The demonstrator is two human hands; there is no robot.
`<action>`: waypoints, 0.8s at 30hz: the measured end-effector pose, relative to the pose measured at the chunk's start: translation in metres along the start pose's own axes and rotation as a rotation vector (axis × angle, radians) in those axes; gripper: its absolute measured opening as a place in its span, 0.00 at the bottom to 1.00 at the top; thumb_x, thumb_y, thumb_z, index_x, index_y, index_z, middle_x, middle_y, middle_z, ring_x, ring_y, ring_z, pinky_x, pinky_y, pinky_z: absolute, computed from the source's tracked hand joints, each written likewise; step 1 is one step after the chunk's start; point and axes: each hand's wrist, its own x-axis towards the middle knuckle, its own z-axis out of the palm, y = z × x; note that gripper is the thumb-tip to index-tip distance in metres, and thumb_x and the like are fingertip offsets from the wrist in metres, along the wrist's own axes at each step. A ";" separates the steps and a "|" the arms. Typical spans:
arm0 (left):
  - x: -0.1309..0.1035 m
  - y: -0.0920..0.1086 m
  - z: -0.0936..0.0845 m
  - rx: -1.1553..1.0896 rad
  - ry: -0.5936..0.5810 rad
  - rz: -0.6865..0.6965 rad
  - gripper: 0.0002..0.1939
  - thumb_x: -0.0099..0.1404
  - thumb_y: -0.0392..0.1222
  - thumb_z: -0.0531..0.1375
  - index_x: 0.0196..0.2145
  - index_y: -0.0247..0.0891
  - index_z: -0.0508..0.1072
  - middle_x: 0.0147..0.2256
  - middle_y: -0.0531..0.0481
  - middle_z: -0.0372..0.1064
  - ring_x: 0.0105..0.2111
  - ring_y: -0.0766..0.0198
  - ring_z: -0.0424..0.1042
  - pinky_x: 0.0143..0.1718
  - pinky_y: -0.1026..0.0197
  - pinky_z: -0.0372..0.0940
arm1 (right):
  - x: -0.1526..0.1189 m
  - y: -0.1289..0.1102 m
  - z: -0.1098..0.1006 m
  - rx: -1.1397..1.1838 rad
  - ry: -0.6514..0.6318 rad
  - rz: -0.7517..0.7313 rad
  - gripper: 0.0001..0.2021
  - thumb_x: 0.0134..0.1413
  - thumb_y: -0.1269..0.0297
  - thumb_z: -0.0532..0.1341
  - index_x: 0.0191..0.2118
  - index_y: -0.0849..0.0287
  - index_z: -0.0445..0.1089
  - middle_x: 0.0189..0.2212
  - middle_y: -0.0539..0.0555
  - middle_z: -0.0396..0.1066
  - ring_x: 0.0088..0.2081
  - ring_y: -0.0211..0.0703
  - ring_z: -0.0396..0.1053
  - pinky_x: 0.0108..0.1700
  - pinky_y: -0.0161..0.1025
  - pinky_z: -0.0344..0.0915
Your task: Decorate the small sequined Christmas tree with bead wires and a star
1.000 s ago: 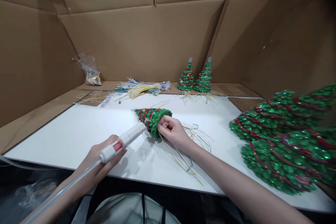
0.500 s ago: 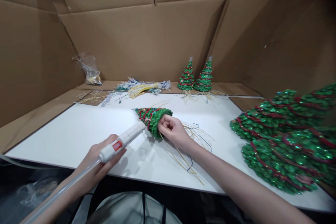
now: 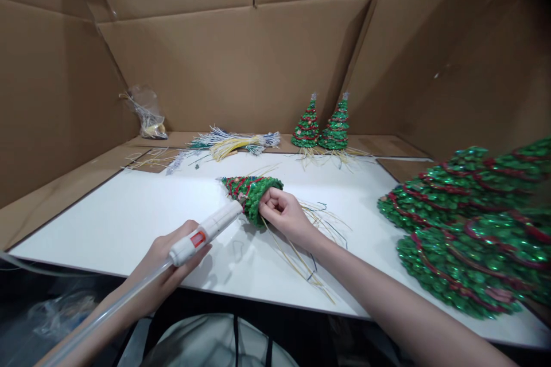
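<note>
My left hand is wrapped round a white glue gun with an orange-red switch, and a long clear glue stick trails from its rear. The gun's nozzle end is at the side of a small green Christmas tree with red garland, which lies tipped over, its top to the left. Closed fingers of my right hand grip the tree at its open base, partly reaching inside it. Thin yellow and dark wires spread from the base under my right wrist.
Two finished-looking small trees stand at the back. Bundles of white, green and yellow wires lie left of them, near a clear plastic bag. Larger green trees crowd the right side. Cardboard walls enclose the white board.
My left hand has moved the glue gun slightly right and up, bringing its nozzle closer to the tree. My right hand and the tree have stayed in place.
</note>
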 end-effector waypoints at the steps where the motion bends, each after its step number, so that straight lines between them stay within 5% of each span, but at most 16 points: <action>1: 0.000 0.000 0.000 -0.012 -0.005 -0.005 0.11 0.67 0.46 0.50 0.29 0.40 0.60 0.24 0.55 0.60 0.24 0.68 0.63 0.26 0.69 0.60 | 0.000 0.000 0.000 -0.002 0.001 -0.002 0.07 0.45 0.64 0.57 0.24 0.58 0.59 0.15 0.42 0.51 0.18 0.30 0.48 0.21 0.31 0.46; 24: -0.003 -0.003 0.001 -0.069 -0.053 -0.045 0.11 0.68 0.47 0.49 0.30 0.40 0.60 0.26 0.56 0.58 0.25 0.69 0.62 0.27 0.68 0.58 | 0.000 0.001 0.000 -0.012 0.000 -0.004 0.07 0.45 0.64 0.57 0.24 0.59 0.59 0.15 0.41 0.50 0.18 0.30 0.47 0.20 0.31 0.45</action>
